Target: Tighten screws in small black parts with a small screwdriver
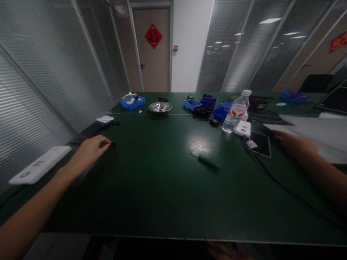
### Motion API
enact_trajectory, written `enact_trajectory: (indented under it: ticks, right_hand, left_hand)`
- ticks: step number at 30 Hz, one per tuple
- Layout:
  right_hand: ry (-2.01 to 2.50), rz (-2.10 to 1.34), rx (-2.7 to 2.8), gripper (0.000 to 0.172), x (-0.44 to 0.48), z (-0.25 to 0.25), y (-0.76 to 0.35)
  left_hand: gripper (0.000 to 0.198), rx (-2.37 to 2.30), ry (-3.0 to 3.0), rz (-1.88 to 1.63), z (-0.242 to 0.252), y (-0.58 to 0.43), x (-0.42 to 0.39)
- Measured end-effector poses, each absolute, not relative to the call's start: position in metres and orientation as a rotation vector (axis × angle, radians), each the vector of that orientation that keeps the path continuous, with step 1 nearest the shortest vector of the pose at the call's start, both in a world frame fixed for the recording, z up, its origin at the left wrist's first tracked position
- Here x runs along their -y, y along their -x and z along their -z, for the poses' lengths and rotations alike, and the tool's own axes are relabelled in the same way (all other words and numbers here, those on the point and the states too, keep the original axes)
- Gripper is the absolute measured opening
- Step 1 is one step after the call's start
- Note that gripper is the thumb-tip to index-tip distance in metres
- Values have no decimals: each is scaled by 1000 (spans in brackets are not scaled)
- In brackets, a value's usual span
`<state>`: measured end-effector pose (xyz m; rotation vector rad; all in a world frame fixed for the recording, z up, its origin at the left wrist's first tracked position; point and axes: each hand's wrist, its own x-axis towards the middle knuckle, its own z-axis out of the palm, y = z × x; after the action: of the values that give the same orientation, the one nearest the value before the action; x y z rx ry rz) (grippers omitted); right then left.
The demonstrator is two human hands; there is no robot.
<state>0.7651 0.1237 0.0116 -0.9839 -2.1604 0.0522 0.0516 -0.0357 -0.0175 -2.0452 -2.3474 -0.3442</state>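
Note:
My left hand (93, 148) is at the left of the dark green table (151, 187), its thumb and fingertips pinched on a small black object (112, 144). At the right, my right hand (295, 142) is blurred; its fingers are at the edge of some white paper sheets (320, 131), and whether they grip it is unclear. A green-handled screwdriver (208, 161) lies near the middle of the table. Beside my right hand lies a dark phone or tablet (260, 143). A long white device (42, 164) rests left of my left forearm.
A water bottle (237, 112) stands upright beside a white box-like device (243, 128). Farther back are a metal bowl (160, 107), a blue tray (132, 103) and other blue bins. A black cable runs along the right side. Laptop at the far right (334, 99).

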Motion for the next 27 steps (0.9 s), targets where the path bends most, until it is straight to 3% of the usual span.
enact_trajectory:
  ticks: [2, 5, 6, 9, 11, 16, 21, 27]
  right_hand:
    - [959, -54, 2256, 52, -52, -12, -722]
    - [969, -59, 2354, 32, 32, -5, -656]
    - [1002, -44, 2372, 35, 41, -2, -638]
    - [1096, 247, 2510, 45, 12, 6, -603]
    - [1108, 233, 2611, 52, -26, 12, -588]
    - [1002, 34, 2694, 25, -66, 27, -558]
    - [940, -123, 2607, 18, -47, 27, -547]
    - [800, -154, 2715, 17, -36, 25, -550]
  left_hand:
    - [38, 2303, 2137, 415, 17, -58, 34]
    - [38, 2246, 2307, 525, 16, -77, 31]
    - [36, 2237, 2371, 558, 15, -87, 32]
    - [30, 2163, 2614, 687, 13, -132, 34]
    - [25, 2084, 2776, 777, 12, -169, 36]
    - [25, 1985, 3008, 1040, 14, -250, 26]
    - [38, 1938, 3100, 1240, 21, -287, 14]
    - [35, 1840, 3045, 1136, 25, -288, 18]
